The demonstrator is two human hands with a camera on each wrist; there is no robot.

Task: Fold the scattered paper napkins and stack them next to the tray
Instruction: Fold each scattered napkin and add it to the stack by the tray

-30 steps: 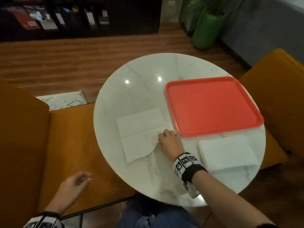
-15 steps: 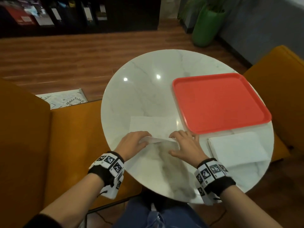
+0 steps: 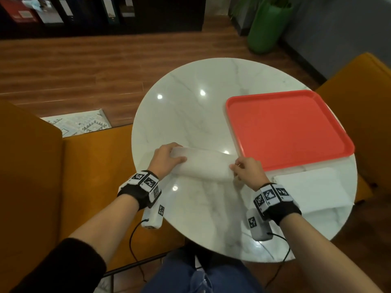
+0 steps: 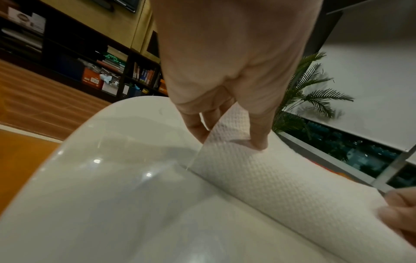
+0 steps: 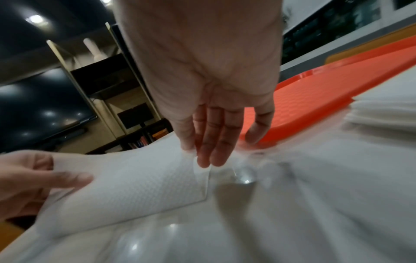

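Note:
A white embossed paper napkin (image 3: 204,166) lies on the round marble table (image 3: 190,115), arched over itself in a half-made fold. My left hand (image 3: 176,155) pinches its left edge, thumb on top (image 4: 258,142). My right hand (image 3: 235,168) pinches the right corner between thumb and fingers (image 5: 198,160). In the right wrist view the napkin (image 5: 135,188) curls up off the table. The red tray (image 3: 289,130) sits right of the hands. A stack of folded napkins (image 3: 311,187) lies just in front of the tray, also seen edge-on (image 5: 382,113).
Orange chairs stand to the left (image 3: 63,176) and the right (image 3: 364,98) of the table. A green planter (image 3: 266,26) and dark shelves (image 3: 105,13) stand across the wooden floor. Cables hang from both wrist cameras by my knees.
My left hand came up from the chair to the napkin. Both hands lifted its near edge and carried it away from me, so the flat sheet now arches over.

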